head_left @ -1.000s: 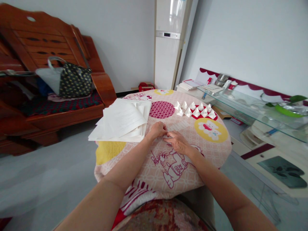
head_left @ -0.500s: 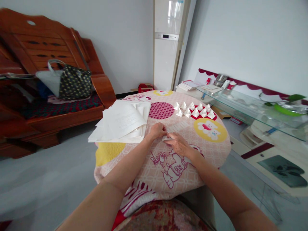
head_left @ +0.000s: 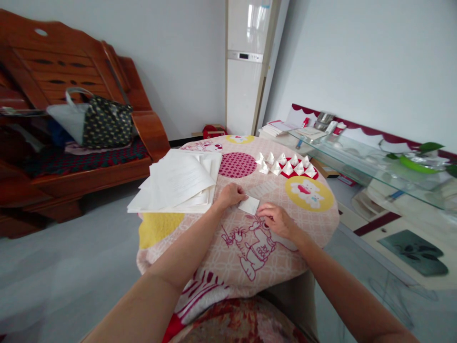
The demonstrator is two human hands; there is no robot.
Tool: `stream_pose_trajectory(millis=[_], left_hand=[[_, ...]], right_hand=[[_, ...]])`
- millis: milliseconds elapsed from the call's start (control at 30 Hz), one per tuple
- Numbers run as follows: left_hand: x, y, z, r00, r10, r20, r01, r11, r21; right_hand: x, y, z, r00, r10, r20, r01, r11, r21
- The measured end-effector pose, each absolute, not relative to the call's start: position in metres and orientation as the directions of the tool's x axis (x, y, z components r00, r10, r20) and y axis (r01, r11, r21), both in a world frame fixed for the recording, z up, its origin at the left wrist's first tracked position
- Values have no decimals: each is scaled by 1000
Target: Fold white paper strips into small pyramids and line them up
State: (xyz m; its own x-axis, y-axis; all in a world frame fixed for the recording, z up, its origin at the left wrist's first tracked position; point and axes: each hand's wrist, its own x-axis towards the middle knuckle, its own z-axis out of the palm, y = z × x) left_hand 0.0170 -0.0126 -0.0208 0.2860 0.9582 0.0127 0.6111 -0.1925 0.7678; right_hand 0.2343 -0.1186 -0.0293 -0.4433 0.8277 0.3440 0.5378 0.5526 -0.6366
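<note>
A small white folded paper square [head_left: 249,206] lies at the middle of the round table [head_left: 214,259]. My left hand [head_left: 231,196] pinches its left corner between thumb and fingers. Just off the square's right edge is my right hand [head_left: 277,220], its fingers loosely bent and apart, with nothing visible in them; whether a fingertip touches the paper I cannot tell. Several small pointed folded paper pieces [head_left: 287,168] stand in two rows toward the table's far right. To the left of my left hand lies a stack of white paper sheets [head_left: 178,183], the upper ones askew.
A patterned cloth with a cartoon figure [head_left: 259,250] covers the table. Beyond its right side is a glass-topped cabinet [head_left: 371,157] with a green bowl [head_left: 421,163] and papers. A wooden bench [head_left: 89,166] holding a dark bag [head_left: 107,123] is at the left.
My right hand has drawn away to the right from the paper, leaving the square lying flat and in plain sight. My left hand has stayed at its left corner.
</note>
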Motion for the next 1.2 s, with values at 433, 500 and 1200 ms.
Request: stream_pose_trajectory(millis=[433,500,1200], left_hand=[[7,-19,-21,431,902,-27,137,-37,990],[7,-20,-20,492,869,-46,165,-41,985],[13,-33,-9,439,892,-110,139,53,989]], right_hand=[[200,-71,-25,-55,996,-65,23,-64,-998],[201,-72,-28,-73,995,-63,23,-62,-998],[205,-76,-27,88,994,-63,-102,-54,-993]])
